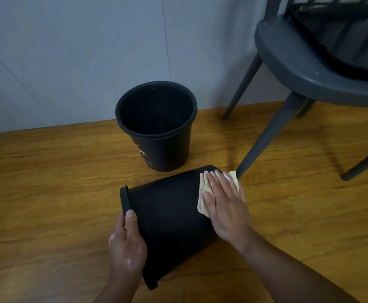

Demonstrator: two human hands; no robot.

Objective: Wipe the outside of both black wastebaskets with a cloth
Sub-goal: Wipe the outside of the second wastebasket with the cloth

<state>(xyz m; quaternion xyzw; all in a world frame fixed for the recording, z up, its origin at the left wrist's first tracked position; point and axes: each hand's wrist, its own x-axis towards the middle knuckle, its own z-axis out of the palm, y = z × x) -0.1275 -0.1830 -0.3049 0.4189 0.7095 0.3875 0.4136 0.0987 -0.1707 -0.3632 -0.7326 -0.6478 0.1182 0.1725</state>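
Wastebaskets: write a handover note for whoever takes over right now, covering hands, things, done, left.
Left hand grips the rim of the tipped black plastic wastebasket on the wooden floor.
Right hand presses a folded cream cloth flat on its side, near the base.
Second black wastebasket stands upright behind, no hand on it.
Done: unclear how much is wiped.
Left: finish this one, then the upright one.

Bare forearms lead to a left hand and a right hand, both glistening with wet patches.
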